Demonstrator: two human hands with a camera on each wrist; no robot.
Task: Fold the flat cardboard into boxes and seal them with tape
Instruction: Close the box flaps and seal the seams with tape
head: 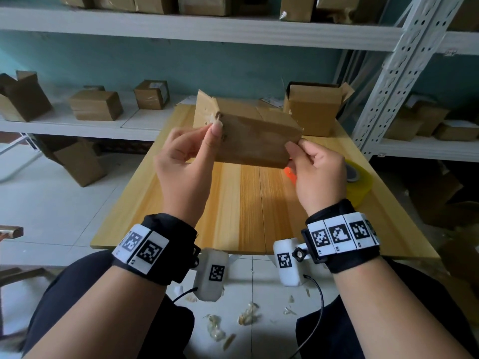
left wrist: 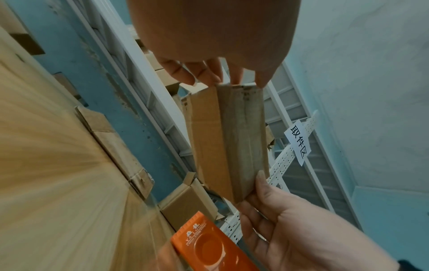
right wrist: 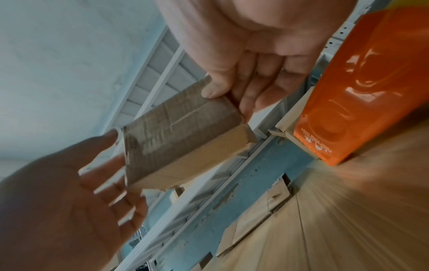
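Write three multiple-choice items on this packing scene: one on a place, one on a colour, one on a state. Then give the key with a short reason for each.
1. Where is the brown cardboard box?
A. flat on the wooden table
B. held in the air above the pale wooden table
C. on the shelf

2. What colour is the tape dispenser on the table?
A. orange
B. green
C. black

3. How is the box held?
A. by one hand only
B. by no hand
C. by the left hand and the right hand, one at each end

Key: 1 B, table shows beneath it; 2 A, both wrist views show orange; 3 C, fingers pinch both ends.
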